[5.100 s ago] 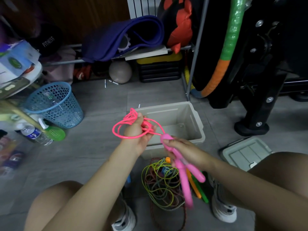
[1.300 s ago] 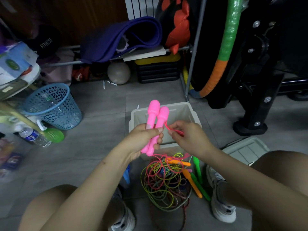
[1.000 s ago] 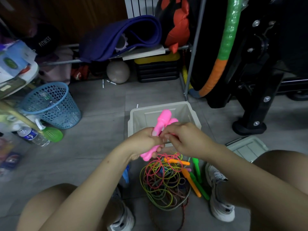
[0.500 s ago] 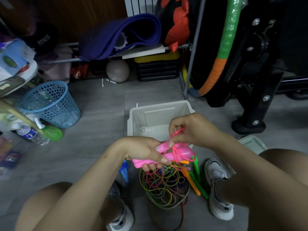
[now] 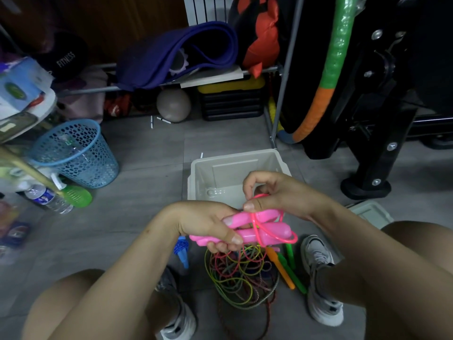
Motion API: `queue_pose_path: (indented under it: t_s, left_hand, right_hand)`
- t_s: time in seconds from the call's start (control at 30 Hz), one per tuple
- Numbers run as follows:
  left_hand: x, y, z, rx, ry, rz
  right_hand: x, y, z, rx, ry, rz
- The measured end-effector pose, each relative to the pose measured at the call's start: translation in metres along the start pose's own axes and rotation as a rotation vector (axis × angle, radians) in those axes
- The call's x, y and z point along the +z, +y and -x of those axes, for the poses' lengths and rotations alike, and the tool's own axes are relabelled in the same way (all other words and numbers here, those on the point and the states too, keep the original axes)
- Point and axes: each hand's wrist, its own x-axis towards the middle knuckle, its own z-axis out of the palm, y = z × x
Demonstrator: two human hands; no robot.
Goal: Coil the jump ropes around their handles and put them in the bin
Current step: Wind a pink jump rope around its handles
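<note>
Left hand (image 5: 210,227): your fingers clamp the two pink plastic handles (image 5: 255,229) side by side, just above the tangled ropes (image 5: 240,273).
Right hand (image 5: 277,195): pinches the thin pink cord (image 5: 274,235).
Handling: light, springy, slippery; keep tension, grip mid-handle.
Grey plastic bin (image 5: 235,163): just ahead.

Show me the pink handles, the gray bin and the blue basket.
pink handles (image 5: 259,233): head view, middle of the lower handle.
gray bin (image 5: 235,155): head view, far rim.
blue basket (image 5: 81,165): head view, front wall.
</note>
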Motion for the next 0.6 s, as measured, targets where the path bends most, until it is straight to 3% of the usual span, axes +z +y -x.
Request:
queue_pose_path:
  t_s: [0.2, 0.6]
  left_hand:
    - [-0.0024, -0.0051, -0.0012, 0.048, 0.097, 0.177]
    - [-0.0024, -0.0027, -0.0036, 0.118, 0.156, 0.473]
  right_hand:
    - [0.0006, 0.0074, -0.0014, -0.162, 0.196, 0.131]
    - [0.0002, 0.007, 0.0067, -0.237, 0.245, 0.416]
